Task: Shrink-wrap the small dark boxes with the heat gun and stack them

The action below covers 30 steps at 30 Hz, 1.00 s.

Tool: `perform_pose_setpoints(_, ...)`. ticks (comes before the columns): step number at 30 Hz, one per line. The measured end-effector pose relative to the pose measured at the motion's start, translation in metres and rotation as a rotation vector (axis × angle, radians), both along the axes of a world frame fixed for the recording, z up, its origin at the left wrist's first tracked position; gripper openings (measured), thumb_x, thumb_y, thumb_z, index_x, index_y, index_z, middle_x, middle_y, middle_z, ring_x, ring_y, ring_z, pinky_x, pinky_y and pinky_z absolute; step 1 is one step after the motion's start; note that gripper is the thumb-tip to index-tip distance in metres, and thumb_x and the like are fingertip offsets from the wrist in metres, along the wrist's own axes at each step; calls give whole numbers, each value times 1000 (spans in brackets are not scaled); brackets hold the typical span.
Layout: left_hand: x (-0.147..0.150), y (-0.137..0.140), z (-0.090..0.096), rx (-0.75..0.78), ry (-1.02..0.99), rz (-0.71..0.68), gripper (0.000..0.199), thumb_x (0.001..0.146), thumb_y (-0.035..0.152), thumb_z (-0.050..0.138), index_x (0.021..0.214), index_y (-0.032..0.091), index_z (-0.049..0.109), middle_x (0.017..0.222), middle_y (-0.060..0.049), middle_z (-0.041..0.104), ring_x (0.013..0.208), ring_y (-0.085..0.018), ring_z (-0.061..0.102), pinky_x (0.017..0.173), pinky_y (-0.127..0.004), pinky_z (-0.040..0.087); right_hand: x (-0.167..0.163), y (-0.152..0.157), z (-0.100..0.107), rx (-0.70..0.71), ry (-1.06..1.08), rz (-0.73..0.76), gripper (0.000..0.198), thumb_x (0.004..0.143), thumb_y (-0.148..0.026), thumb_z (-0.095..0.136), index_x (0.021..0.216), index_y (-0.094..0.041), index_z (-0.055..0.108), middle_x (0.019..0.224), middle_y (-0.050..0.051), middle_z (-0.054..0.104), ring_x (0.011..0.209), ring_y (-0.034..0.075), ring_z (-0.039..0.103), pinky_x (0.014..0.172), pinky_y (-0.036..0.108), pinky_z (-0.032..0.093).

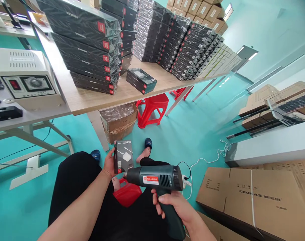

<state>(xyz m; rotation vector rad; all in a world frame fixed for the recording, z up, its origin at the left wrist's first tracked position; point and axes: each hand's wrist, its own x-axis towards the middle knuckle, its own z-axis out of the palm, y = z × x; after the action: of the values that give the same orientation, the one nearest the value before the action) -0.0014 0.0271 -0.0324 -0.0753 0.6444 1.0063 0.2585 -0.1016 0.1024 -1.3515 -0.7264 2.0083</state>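
Observation:
My left hand (109,164) grips the edge of a small black charger box (124,156), whose face pictures a white charger and cables. My right hand (179,204) is wrapped round the handle of a dark green heat gun (164,176) with a red and white label. The gun lies level above my lap, its nozzle pointing left at the lower right part of the box. Whether nozzle and box touch, I cannot tell. Part of my left hand's fingers is hidden behind the box.
Shrink-wrapped black boxes (84,50) stand in stacks on the wooden table (89,100), with smaller boxes (141,79) near its edge. Left is a control unit (29,78). Below are a carton (119,125) and a red stool (154,108). Large cartons (242,197) and a white cable (205,160) lie right.

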Motion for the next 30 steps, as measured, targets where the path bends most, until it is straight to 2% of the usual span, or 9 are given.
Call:
perform_pose_setpoints(1, 0, 0, 0, 4, -2, -13, 51, 84, 51, 51, 112, 10, 64, 86, -14, 74, 82, -31, 71, 75, -42, 56, 2, -2, -1, 0, 9, -39, 31, 73, -22, 64, 100, -8, 66, 81, 9, 67, 57, 16, 62, 48, 25, 47)
perform_pose_setpoints(3, 0, -1, -1, 7, -11, -54, 52, 84, 52, 51, 112, 10, 64, 86, -15, 74, 83, -31, 71, 75, -43, 55, 8, -3, -5, -2, 24, -212, 28, 76, -22, 62, 100, -10, 66, 80, 7, 66, 58, 15, 61, 48, 24, 47)
perform_pose_setpoints(6, 1, -3, 1, -21, 0, -166, 55, 82, 54, 53, 111, 9, 63, 89, -17, 73, 82, -33, 71, 75, -44, 55, 19, 4, -10, -88, 150, -424, 25, 79, -23, 60, 101, -10, 65, 81, 5, 65, 61, 12, 59, 50, 21, 48)
perform_pose_setpoints(9, 2, -5, 2, -50, 22, -270, 56, 80, 56, 54, 108, 8, 64, 88, -18, 73, 80, -34, 71, 75, -46, 55, 29, 13, -12, -185, 313, -486, 26, 81, -23, 61, 103, -10, 64, 83, 5, 65, 65, 10, 59, 52, 18, 48)
perform_pose_setpoints(11, 4, -6, 2, -59, 32, -301, 54, 81, 55, 52, 104, 8, 65, 84, -18, 73, 79, -34, 71, 74, -46, 55, 33, 18, -11, -197, 358, -519, 25, 81, -22, 61, 103, -10, 64, 83, 5, 65, 66, 10, 58, 53, 18, 49)
perform_pose_setpoints(16, 7, -7, 2, -92, 83, -318, 43, 83, 49, 52, 94, 11, 67, 75, -15, 73, 71, -33, 71, 67, -43, 56, 32, 23, -8, -184, 355, -512, 26, 80, -23, 62, 103, -11, 63, 83, 4, 64, 66, 10, 58, 54, 18, 49)
perform_pose_setpoints(23, 8, -9, -1, -134, 89, -352, 42, 80, 49, 56, 93, 11, 68, 71, -15, 72, 69, -33, 71, 61, -43, 56, 18, 33, -4, -185, 336, -464, 24, 78, -25, 61, 98, -13, 66, 84, 5, 64, 66, 10, 57, 54, 18, 48)
perform_pose_setpoints(27, 9, -9, -4, -112, 104, -375, 40, 80, 47, 57, 93, 11, 69, 73, -15, 73, 69, -33, 71, 63, -43, 56, 5, 47, -1, -174, 280, -424, 24, 75, -25, 62, 95, -12, 67, 81, 5, 64, 64, 11, 58, 52, 19, 47)
perform_pose_setpoints(30, 10, -9, -4, -85, 105, -393, 41, 79, 48, 59, 93, 11, 69, 76, -16, 73, 71, -33, 71, 66, -43, 56, -4, 51, 6, -94, 217, -355, 25, 75, -26, 61, 96, -12, 66, 80, 5, 65, 62, 11, 58, 53, 20, 47)
